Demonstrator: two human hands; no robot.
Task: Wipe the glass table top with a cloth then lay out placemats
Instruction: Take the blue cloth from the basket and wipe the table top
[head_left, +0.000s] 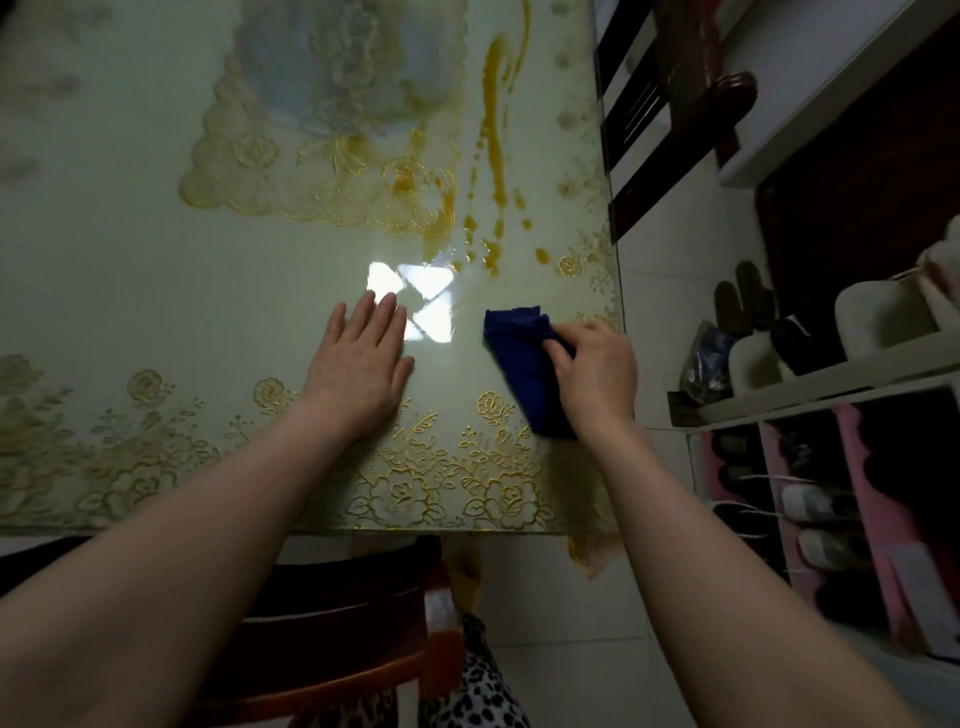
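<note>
Right hand (597, 374) grips the folded blue terry cloth (524, 364) at three o'clock. Left hand (358, 364) lies flat, fingers straight, on the glossy glass surface (156, 291).

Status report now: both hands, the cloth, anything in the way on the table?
Left hand flat on glass table top. Right hand grips blue cloth near right edge. Yellow spill ahead, unwiped. No placemats out.

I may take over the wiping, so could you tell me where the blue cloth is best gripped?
Grip the blue cloth at its near right part, coming from above as the right hand does; it lies folded flat on the glass table top, far end free.
</note>
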